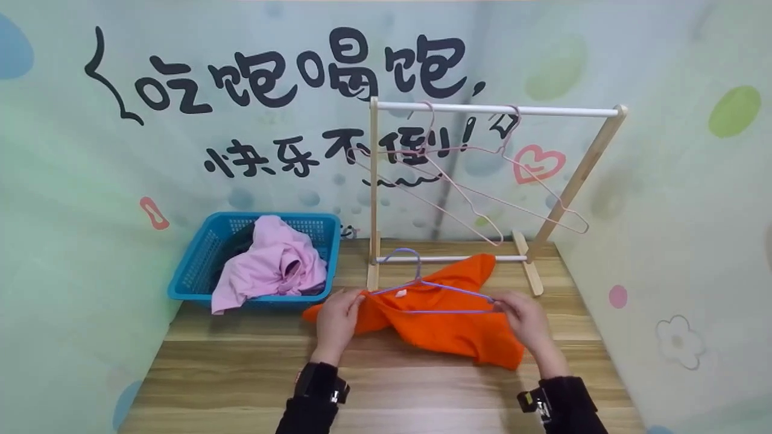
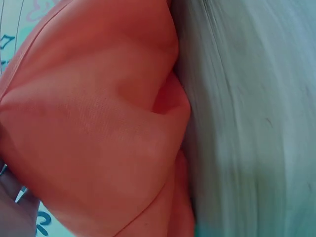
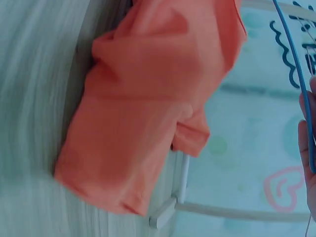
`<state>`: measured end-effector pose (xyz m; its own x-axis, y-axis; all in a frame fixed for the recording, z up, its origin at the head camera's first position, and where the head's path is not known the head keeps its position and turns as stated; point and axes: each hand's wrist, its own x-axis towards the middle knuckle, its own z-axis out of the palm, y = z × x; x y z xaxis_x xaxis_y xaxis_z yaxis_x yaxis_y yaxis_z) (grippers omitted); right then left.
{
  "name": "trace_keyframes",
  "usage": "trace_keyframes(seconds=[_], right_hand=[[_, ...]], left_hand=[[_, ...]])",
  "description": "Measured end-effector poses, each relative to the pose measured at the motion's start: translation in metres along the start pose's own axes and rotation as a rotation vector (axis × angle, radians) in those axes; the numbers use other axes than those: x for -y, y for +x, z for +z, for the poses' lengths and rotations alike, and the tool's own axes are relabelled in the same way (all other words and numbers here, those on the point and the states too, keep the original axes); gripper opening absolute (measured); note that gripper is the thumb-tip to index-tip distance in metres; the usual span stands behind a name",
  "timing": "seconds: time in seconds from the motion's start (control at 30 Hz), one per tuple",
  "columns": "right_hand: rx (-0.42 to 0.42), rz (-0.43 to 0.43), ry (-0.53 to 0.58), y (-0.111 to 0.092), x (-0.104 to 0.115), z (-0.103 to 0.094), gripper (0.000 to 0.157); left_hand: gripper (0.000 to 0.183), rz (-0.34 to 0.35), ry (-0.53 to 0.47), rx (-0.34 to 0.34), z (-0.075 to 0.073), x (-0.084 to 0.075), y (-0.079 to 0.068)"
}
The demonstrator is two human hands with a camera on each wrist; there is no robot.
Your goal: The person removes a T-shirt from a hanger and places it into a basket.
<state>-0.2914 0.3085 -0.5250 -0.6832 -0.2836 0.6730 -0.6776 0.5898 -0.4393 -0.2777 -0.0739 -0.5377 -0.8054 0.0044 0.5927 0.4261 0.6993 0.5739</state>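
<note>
An orange garment [image 1: 446, 334], likely a shirt, lies loosely bunched on the table, with a small white tag at its neck opening. My left hand [image 1: 338, 319] pinches the cloth at the left of that opening, where the left arm of a blue-purple wire hanger [image 1: 455, 290] runs into it. Thumb and fingers of my right hand [image 1: 526, 316] grip the hanger's right end, which is outside the cloth. The hanger's hook points up, away from me. In the left wrist view, orange cloth [image 2: 89, 123] covers most of that hand.
Behind the garment stands a rack [image 1: 573, 175] of wood and white bars. Two pink hangers [image 1: 461, 193] hang from its top bar. At the back left, a blue basket [image 1: 193, 265] holds pink cloth [image 1: 265, 259] and something dark. Patterned walls enclose the wooden table [image 1: 241, 367].
</note>
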Motion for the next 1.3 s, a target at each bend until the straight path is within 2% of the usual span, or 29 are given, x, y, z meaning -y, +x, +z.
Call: trace_keyframes(seconds=[0.1, 0.23, 0.4, 0.67, 0.83, 0.93, 1.03, 1.17, 1.3], right_hand=[[-0.011, 0.005, -0.019, -0.003, -0.004, -0.015, 0.024], [-0.015, -0.011, -0.017, -0.004, -0.010, -0.035, 0.026], [-0.039, -0.008, -0.002, -0.003, -0.016, -0.059, 0.029], [-0.211, 0.077, 0.074, 0.009, -0.016, -0.090, 0.025], [-0.326, 0.179, 0.028, 0.021, -0.003, -0.107, 0.016], [-0.368, 0.253, 0.016, 0.024, -0.007, -0.117, 0.012], [-0.396, 0.302, 0.014, 0.025, -0.017, -0.126, 0.010], [-0.434, 0.367, -0.017, 0.029, -0.024, -0.136, 0.010], [-0.460, 0.436, -0.060, 0.034, -0.024, -0.141, 0.015]], left_hand=[[0.015, -0.046, 0.014, -0.018, -0.002, 0.008, -0.005], [0.015, -0.131, 0.026, -0.009, -0.002, 0.017, -0.011], [0.016, -0.180, 0.059, 0.000, -0.003, 0.025, -0.016], [0.017, -0.221, 0.126, 0.051, 0.002, 0.032, -0.024], [0.027, -0.241, 0.118, 0.096, 0.006, 0.028, -0.028], [0.036, -0.210, 0.109, 0.107, 0.009, 0.024, -0.029], [0.045, -0.142, 0.129, 0.114, 0.015, 0.019, -0.030], [0.058, -0.050, 0.190, 0.115, 0.024, 0.011, -0.033], [0.067, 0.000, 0.254, 0.143, 0.031, 0.001, -0.037]])
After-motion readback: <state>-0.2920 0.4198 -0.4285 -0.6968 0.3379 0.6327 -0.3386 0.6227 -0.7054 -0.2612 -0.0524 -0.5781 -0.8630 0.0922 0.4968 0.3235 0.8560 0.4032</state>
